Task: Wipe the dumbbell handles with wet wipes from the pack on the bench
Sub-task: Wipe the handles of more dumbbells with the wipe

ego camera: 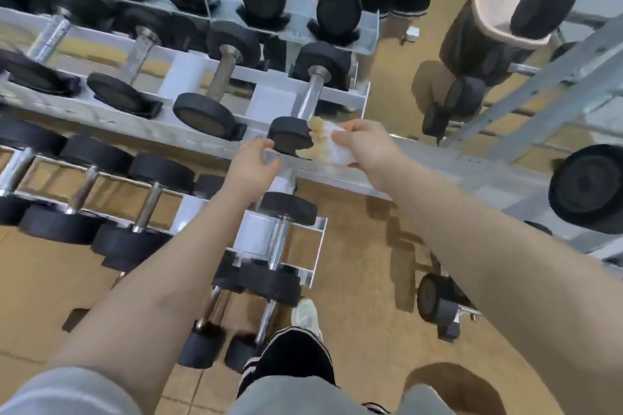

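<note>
A grey metal rack (337, 175) carries several black dumbbells with chrome handles on its tiers. My right hand (364, 145) pinches a white wet wipe (328, 145), stained brownish, beside the near head of the rightmost middle-tier dumbbell (291, 138). That dumbbell's chrome handle (313, 94) runs up and away from the wipe. My left hand (251, 167) reaches the rack's front rail just left of that dumbbell head, fingers curled over the rail edge. The wipe pack and bench are out of view.
A mirror behind the rack reflects more dumbbells. A second rack (539, 84) with large dumbbells (586, 189) stands to the right. A loose dumbbell (438, 307) lies on the tan floor. My leg and shoe (305, 317) are below the lowest tier.
</note>
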Demonstrator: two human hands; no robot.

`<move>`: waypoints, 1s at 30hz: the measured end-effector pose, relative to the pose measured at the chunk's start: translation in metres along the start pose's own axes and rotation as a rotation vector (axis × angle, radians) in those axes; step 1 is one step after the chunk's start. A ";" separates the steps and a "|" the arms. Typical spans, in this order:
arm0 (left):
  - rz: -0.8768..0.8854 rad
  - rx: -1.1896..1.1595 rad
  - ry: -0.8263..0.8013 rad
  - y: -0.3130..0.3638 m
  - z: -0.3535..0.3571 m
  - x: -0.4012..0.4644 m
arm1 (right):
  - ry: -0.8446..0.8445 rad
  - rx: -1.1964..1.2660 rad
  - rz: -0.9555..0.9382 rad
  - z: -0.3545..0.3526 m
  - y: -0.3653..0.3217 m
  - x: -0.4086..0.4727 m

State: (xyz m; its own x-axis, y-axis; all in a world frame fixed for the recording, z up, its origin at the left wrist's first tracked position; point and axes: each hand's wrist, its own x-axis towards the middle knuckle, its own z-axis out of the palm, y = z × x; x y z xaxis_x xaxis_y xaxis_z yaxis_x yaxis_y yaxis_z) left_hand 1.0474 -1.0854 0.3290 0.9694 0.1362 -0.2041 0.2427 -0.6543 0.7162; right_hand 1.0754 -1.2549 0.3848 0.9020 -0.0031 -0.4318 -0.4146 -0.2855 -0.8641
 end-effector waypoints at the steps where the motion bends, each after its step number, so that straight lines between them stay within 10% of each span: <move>1: -0.003 0.000 0.015 0.005 -0.002 0.013 | -0.010 -0.014 0.010 -0.002 -0.006 0.013; 17: -0.391 0.353 0.371 -0.002 -0.030 0.172 | -0.461 -0.358 -0.391 0.093 -0.105 0.236; 30: -0.576 0.378 0.371 -0.041 -0.037 0.188 | -0.858 -1.312 -1.451 0.202 -0.050 0.291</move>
State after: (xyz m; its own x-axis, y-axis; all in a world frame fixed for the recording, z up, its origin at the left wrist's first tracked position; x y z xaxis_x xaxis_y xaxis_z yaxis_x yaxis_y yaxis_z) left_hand 1.2211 -1.0050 0.2861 0.6588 0.7278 -0.1903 0.7475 -0.6046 0.2753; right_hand 1.3344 -1.0477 0.2499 0.0019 0.9946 -0.1042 0.9905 -0.0162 -0.1364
